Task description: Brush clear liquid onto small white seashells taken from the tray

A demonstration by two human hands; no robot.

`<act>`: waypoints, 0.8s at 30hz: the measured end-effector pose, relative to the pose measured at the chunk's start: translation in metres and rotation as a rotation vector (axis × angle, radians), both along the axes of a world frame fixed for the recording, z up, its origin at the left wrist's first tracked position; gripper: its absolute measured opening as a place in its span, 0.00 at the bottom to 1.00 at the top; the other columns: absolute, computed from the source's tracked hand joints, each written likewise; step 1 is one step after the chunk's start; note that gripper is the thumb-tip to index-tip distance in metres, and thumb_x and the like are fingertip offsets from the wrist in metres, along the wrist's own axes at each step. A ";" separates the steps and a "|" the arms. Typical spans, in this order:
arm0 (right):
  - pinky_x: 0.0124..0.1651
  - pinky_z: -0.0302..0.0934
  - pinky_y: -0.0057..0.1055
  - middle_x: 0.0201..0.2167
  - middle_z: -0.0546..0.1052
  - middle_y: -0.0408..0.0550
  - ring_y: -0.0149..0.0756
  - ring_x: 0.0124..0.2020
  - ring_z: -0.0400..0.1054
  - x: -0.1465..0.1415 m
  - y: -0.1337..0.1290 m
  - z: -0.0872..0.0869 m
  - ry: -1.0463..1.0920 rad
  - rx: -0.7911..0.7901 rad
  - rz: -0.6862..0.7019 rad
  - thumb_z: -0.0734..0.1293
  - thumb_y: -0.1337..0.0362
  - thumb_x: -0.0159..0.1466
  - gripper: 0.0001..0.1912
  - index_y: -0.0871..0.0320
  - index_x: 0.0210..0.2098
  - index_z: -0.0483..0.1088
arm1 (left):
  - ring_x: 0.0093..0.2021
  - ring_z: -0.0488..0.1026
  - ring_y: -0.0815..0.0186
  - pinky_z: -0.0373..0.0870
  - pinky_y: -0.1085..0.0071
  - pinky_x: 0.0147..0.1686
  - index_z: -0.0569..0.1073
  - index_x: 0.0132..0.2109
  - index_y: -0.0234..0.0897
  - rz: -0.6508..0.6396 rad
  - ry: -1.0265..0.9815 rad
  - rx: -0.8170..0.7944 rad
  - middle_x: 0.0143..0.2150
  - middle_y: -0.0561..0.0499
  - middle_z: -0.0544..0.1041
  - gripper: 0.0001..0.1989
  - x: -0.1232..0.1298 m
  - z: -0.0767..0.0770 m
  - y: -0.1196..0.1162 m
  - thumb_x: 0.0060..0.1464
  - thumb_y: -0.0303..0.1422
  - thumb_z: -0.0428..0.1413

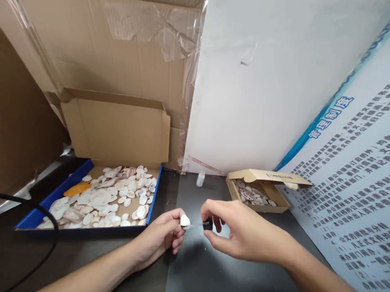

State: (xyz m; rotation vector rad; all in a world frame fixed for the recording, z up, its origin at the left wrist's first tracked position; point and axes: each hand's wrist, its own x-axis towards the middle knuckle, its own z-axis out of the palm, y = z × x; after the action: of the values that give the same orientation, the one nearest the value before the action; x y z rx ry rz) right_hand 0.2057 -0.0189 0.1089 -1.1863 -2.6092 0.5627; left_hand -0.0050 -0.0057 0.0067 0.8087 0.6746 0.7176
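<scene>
A small white seashell (pixel 185 220) is pinched between the thumb and fingers of my left hand (pixel 164 231). My right hand (pixel 238 231) grips a black cap (pixel 207 224) by its sides. From that cap a thin, pale applicator stem (pixel 195 226) points left, its tip at the lower edge of the shell; whether it touches cannot be made out. Beyond my hands, a small clear bottle (pixel 200 179) stands on the dark table (pixel 201 272), with no black cap on it.
To the left lies an open blue-edged box (pixel 151 204) full of pale shells and one orange piece. Near the right wall, a smaller cardboard box (pixel 260 207) holds more shells under its raised lid. A black cable (pixel 55 239) loops at the left. Cardboard and white panels stand behind.
</scene>
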 end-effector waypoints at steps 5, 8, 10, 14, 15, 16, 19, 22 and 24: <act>0.31 0.51 0.26 0.28 0.71 0.39 0.31 0.26 0.63 -0.001 0.001 -0.001 -0.042 0.057 -0.036 0.65 0.69 0.60 0.06 0.54 0.36 0.63 | 0.19 0.56 0.75 0.56 0.76 0.21 0.65 0.31 0.36 0.009 -0.018 -0.002 0.22 0.59 0.62 0.06 0.001 0.000 0.000 0.45 0.27 0.56; 0.31 0.52 0.25 0.29 0.72 0.39 0.30 0.27 0.64 -0.003 0.001 -0.003 0.003 0.017 0.003 0.65 0.68 0.61 0.06 0.54 0.38 0.64 | 0.20 0.57 0.75 0.56 0.76 0.21 0.65 0.31 0.36 0.008 -0.025 -0.005 0.22 0.58 0.62 0.06 0.000 0.001 0.001 0.46 0.27 0.56; 0.32 0.52 0.26 0.29 0.73 0.39 0.31 0.27 0.65 -0.003 0.000 -0.004 -0.033 0.016 0.001 0.65 0.68 0.61 0.06 0.54 0.37 0.64 | 0.20 0.57 0.75 0.56 0.76 0.21 0.64 0.31 0.36 0.004 -0.028 -0.011 0.22 0.58 0.62 0.06 0.000 0.002 0.001 0.46 0.27 0.56; 0.31 0.50 0.26 0.27 0.72 0.39 0.31 0.26 0.63 -0.003 0.000 -0.004 -0.071 0.024 -0.039 0.65 0.69 0.59 0.06 0.54 0.35 0.63 | 0.20 0.57 0.75 0.56 0.76 0.21 0.64 0.31 0.37 0.001 -0.028 -0.017 0.23 0.58 0.62 0.07 -0.001 0.002 0.002 0.45 0.27 0.56; 0.31 0.51 0.26 0.27 0.71 0.39 0.31 0.26 0.63 -0.003 0.000 -0.003 -0.049 0.005 -0.028 0.65 0.69 0.60 0.06 0.54 0.35 0.63 | 0.20 0.57 0.75 0.56 0.76 0.21 0.64 0.31 0.37 0.002 -0.027 -0.017 0.23 0.58 0.62 0.06 -0.001 0.001 0.002 0.45 0.27 0.56; 0.31 0.51 0.25 0.28 0.71 0.39 0.30 0.26 0.63 -0.003 0.000 -0.003 -0.024 -0.016 -0.012 0.65 0.69 0.60 0.06 0.54 0.36 0.63 | 0.20 0.57 0.75 0.56 0.76 0.21 0.64 0.31 0.37 0.003 -0.025 -0.017 0.23 0.58 0.62 0.06 -0.001 0.001 0.002 0.45 0.27 0.55; 0.32 0.52 0.25 0.29 0.71 0.39 0.31 0.28 0.64 -0.003 0.000 -0.002 0.002 -0.032 0.011 0.65 0.68 0.61 0.06 0.54 0.37 0.63 | 0.20 0.57 0.75 0.57 0.76 0.21 0.64 0.31 0.36 0.000 -0.023 -0.015 0.22 0.58 0.62 0.06 -0.001 0.000 0.002 0.45 0.26 0.55; 0.30 0.50 0.26 0.27 0.70 0.38 0.30 0.26 0.61 -0.003 0.001 -0.002 -0.032 0.024 -0.028 0.65 0.69 0.60 0.06 0.54 0.35 0.62 | 0.20 0.57 0.75 0.57 0.76 0.21 0.64 0.30 0.36 0.003 -0.030 -0.015 0.22 0.58 0.62 0.06 -0.001 0.000 0.002 0.45 0.26 0.55; 0.29 0.50 0.26 0.26 0.69 0.38 0.30 0.25 0.60 -0.003 0.000 -0.001 -0.020 0.029 -0.039 0.65 0.70 0.59 0.07 0.54 0.34 0.62 | 0.20 0.57 0.75 0.57 0.76 0.21 0.64 0.30 0.37 0.006 -0.026 -0.013 0.22 0.58 0.62 0.06 -0.001 0.001 0.002 0.45 0.26 0.55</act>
State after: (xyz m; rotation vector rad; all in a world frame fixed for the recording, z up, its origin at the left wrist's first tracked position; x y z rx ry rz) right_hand 0.2027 -0.0186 0.1075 -1.2374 -2.5959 0.5058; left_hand -0.0058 -0.0039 0.0073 0.7841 0.6574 0.7269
